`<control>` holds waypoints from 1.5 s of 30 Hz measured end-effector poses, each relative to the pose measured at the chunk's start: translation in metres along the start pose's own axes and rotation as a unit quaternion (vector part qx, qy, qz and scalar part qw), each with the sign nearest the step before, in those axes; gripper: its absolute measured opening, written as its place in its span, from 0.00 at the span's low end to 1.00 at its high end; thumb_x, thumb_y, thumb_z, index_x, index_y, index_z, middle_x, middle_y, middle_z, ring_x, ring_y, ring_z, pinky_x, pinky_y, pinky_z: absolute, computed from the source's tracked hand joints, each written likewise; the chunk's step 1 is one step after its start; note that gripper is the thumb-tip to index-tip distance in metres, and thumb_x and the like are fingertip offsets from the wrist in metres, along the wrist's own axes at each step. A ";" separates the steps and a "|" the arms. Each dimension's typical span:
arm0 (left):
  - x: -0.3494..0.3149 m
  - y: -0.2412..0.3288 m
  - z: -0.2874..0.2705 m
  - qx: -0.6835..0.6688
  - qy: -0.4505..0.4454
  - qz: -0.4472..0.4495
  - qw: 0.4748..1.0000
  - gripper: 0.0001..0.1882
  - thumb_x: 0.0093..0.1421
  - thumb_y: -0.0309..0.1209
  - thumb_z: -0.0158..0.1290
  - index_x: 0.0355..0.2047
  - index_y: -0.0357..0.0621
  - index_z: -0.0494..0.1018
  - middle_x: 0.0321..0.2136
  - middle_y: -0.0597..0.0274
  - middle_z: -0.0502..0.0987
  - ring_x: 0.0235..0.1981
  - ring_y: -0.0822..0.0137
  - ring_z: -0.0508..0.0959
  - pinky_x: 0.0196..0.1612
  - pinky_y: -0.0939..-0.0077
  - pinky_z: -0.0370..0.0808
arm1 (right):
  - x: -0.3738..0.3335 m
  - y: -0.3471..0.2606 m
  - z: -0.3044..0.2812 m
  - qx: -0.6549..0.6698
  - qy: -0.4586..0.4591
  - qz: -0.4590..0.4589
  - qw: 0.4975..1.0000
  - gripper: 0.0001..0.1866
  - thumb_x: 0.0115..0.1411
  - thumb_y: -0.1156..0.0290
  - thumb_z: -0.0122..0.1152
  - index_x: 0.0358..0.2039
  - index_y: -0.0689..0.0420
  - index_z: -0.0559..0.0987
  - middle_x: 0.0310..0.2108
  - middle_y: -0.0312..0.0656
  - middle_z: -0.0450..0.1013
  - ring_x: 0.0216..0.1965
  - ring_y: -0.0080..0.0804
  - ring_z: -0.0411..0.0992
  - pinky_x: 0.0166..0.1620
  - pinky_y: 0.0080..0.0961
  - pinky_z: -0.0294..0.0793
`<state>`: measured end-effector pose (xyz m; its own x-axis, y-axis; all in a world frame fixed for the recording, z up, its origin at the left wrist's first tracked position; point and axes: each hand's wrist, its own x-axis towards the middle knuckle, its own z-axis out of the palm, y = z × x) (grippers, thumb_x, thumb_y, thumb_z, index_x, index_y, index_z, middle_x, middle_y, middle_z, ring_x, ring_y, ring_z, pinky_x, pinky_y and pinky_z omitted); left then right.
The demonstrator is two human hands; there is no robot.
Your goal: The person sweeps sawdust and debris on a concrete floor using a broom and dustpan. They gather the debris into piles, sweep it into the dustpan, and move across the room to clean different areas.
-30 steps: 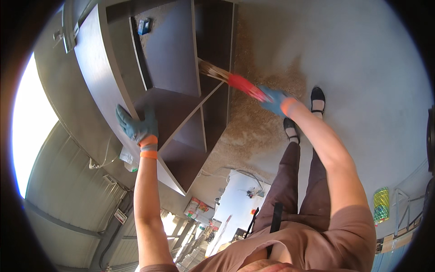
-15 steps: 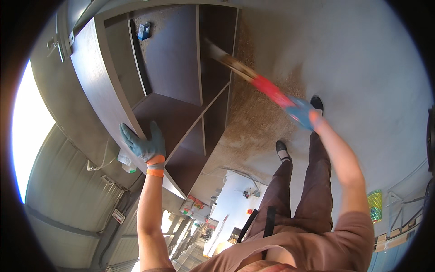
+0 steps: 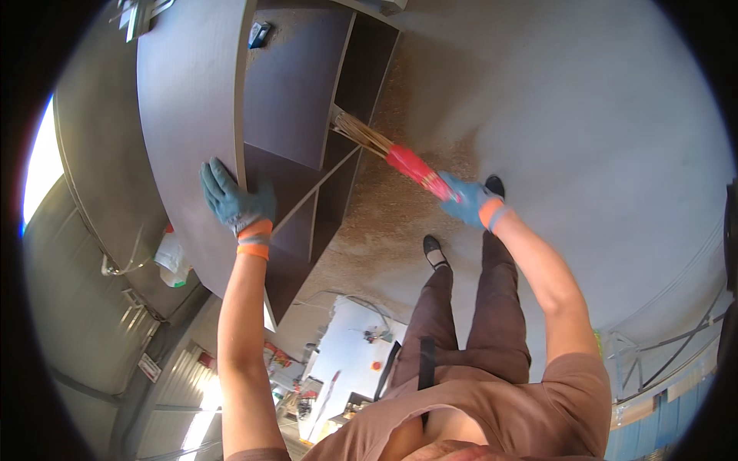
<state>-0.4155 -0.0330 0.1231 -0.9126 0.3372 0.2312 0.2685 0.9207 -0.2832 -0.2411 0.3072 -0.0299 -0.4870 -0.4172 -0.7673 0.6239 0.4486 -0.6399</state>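
Far left: a bright opening (image 3: 44, 173), curved by the lens, above a ribbed, metal-looking wall (image 3: 81, 307). Next, a crumpled white bundle (image 3: 172, 261), plastic by its sheen, with spots of red and green. Beside it rose the side panel (image 3: 184, 92) of the cabinet (image 3: 296, 69), smooth and grey-brown, with a thin squared front edge.

My left hand (image 3: 233, 201), in a blue-grey coated glove with an orange cuff, lay against that panel: fingers long, together and uncurled on the outer face, thumb spread across the edge to the inner side, somewhat blurred. Inside, flat dark boards met in boxy compartments; a small dark-and-blue box (image 3: 260, 34) sat in the upper one among brown crumbs.

Lower down, a white table (image 3: 350, 338), flat-topped, carried small items too small to make out.

The brush (image 3: 411, 165) slanted across the middle, stiff straw-coloured fibres fanning from a slick red grip, its pale tip at the divider's edge. Below it, grainy brown litter (image 3: 407, 207) powdered the smooth grey floor (image 3: 600, 154).

My right hand (image 3: 463, 200), gloved alike, was closed round the lower end of the red grip. Far right: a frame (image 3: 661, 353) of thin bars.
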 end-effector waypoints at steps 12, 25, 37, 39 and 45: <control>-0.001 -0.014 -0.011 0.008 0.047 -0.041 0.998 0.38 0.48 0.43 0.60 0.59 0.43 0.66 0.56 0.44 0.68 0.59 0.44 0.67 0.59 0.50 0.64 | -0.349 0.036 0.064 -0.011 0.159 0.060 0.985 0.36 0.57 0.60 0.62 0.64 0.53 0.63 0.43 0.47 0.76 0.39 0.39 0.77 0.44 0.30 0.75; -0.035 -0.014 0.014 -0.006 0.025 -0.072 0.997 0.43 0.46 0.41 0.61 0.63 0.44 0.61 0.60 0.43 0.64 0.62 0.44 0.64 0.63 0.51 0.60 | -0.151 0.045 0.117 0.475 0.252 0.046 0.842 0.18 0.59 0.64 0.63 0.50 0.46 0.74 0.24 0.28 0.66 0.20 0.18 0.65 0.19 0.19 0.60; -0.051 -0.016 0.013 -0.054 0.075 -0.062 0.994 0.39 0.46 0.42 0.62 0.59 0.46 0.65 0.56 0.46 0.67 0.60 0.46 0.66 0.61 0.54 0.63 | -0.006 0.114 0.370 0.023 0.115 0.183 0.976 0.13 0.57 0.49 0.52 0.31 0.43 0.73 0.30 0.36 0.71 0.36 0.31 0.70 0.36 0.37 0.70; -0.055 -0.017 0.004 -0.079 0.043 -0.060 0.994 0.39 0.46 0.43 0.63 0.59 0.48 0.65 0.57 0.48 0.66 0.61 0.48 0.65 0.63 0.55 0.62 | -0.031 0.117 0.411 -0.044 0.045 0.191 0.980 0.12 0.57 0.50 0.52 0.31 0.43 0.74 0.30 0.35 0.72 0.36 0.30 0.70 0.36 0.36 0.70; -0.147 -0.030 0.002 -0.239 0.108 -0.001 0.965 0.44 0.49 0.45 0.61 0.64 0.46 0.59 0.66 0.44 0.56 0.67 0.44 0.55 0.69 0.53 0.51 | -0.089 0.102 0.501 -0.337 -0.232 0.076 0.909 0.09 0.57 0.54 0.53 0.32 0.43 0.76 0.31 0.32 0.73 0.36 0.29 0.72 0.35 0.34 0.71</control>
<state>-0.2903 -0.1109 0.0958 -0.8412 0.3218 0.4346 0.4260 0.8893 0.1661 0.1720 -0.0065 -0.0060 -0.0194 -0.5278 -0.8492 0.0703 0.8465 -0.5277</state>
